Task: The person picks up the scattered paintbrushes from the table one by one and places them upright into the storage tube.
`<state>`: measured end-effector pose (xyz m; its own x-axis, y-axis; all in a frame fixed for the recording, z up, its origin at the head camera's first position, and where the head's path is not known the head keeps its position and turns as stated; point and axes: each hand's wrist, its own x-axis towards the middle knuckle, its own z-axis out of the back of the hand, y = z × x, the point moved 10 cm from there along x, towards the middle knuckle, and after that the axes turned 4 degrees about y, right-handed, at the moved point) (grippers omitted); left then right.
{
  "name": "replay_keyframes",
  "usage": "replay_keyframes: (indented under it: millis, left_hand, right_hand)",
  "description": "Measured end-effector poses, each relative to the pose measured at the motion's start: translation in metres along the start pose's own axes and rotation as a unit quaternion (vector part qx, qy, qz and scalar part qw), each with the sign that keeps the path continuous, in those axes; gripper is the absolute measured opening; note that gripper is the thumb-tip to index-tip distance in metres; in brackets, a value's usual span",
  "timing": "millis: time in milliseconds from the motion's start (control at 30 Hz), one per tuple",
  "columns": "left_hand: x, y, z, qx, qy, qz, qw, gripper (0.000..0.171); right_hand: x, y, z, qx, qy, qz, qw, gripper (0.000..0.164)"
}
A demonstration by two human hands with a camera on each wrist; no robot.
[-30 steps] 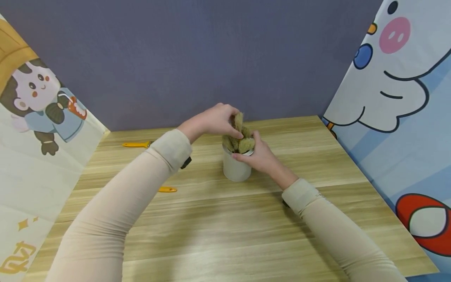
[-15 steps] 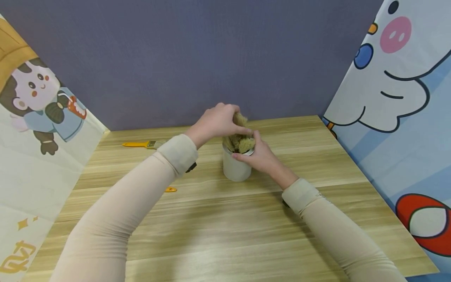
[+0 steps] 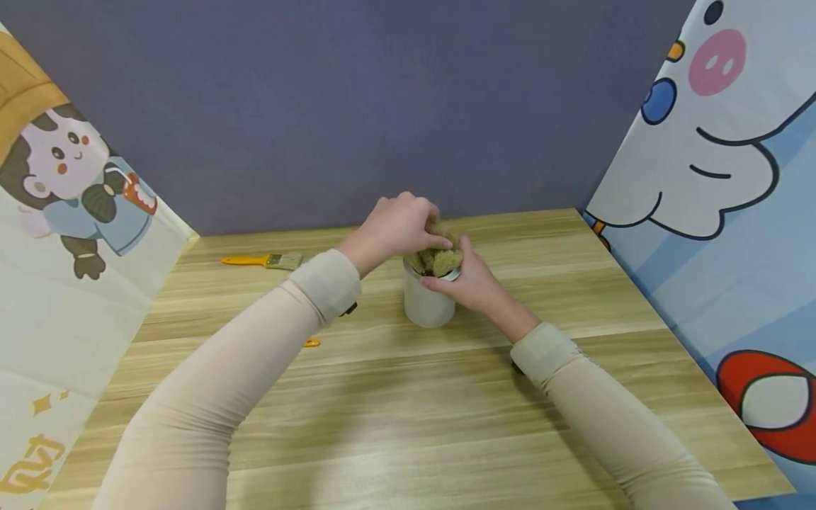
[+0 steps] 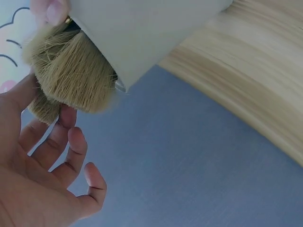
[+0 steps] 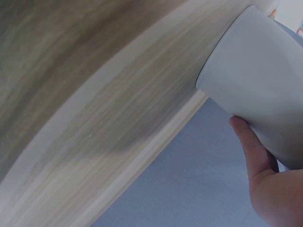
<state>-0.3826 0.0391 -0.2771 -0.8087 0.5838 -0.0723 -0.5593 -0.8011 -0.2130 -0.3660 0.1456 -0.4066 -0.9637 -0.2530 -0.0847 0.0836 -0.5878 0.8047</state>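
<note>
A white cylindrical can [image 3: 428, 304] stands on the table with several paintbrushes [image 3: 448, 263] in it, tan bristles up. My left hand [image 3: 398, 225] is over the can's mouth and pinches one brush by its bristles between thumb and fingers. In the left wrist view, bristles [image 4: 75, 71] bunch at the can's rim beside my left hand [image 4: 47, 165], and the handles are hidden inside. My right hand [image 3: 477, 283] grips the can at its right side, thumb at the front rim. From the right wrist view, a finger of the right hand [image 5: 274, 189] lies along the can's wall [image 5: 260, 80].
A paintbrush with a yellow handle [image 3: 245, 261] lies at the table's back left. The orange end of another handle [image 3: 312, 342] shows past the left sleeve [image 3: 268, 354]. A dark wall [image 3: 382, 106] rises behind the wood-grain table [image 3: 408, 439].
My left hand has moved slightly right, and the brush it pinches has sunk lower into the can. The sleeve uncovers more of the brush on the table. My right hand stays put.
</note>
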Motion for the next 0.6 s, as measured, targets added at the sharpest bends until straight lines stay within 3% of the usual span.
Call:
replay_keyframes:
  millis: [267, 600]
  left_hand:
    - [-0.007, 0.005, 0.02, -0.067, -0.045, -0.022, 0.9965, 0.029]
    - [-0.005, -0.003, 0.009, -0.075, -0.017, -0.033, 0.9965, 0.016]
  right_hand:
    - [0.001, 0.002, 0.001, 0.005, -0.009, 0.01, 1.0, 0.104]
    - [0.0, 0.007, 0.002, 0.006, -0.015, 0.033, 0.999, 0.094]
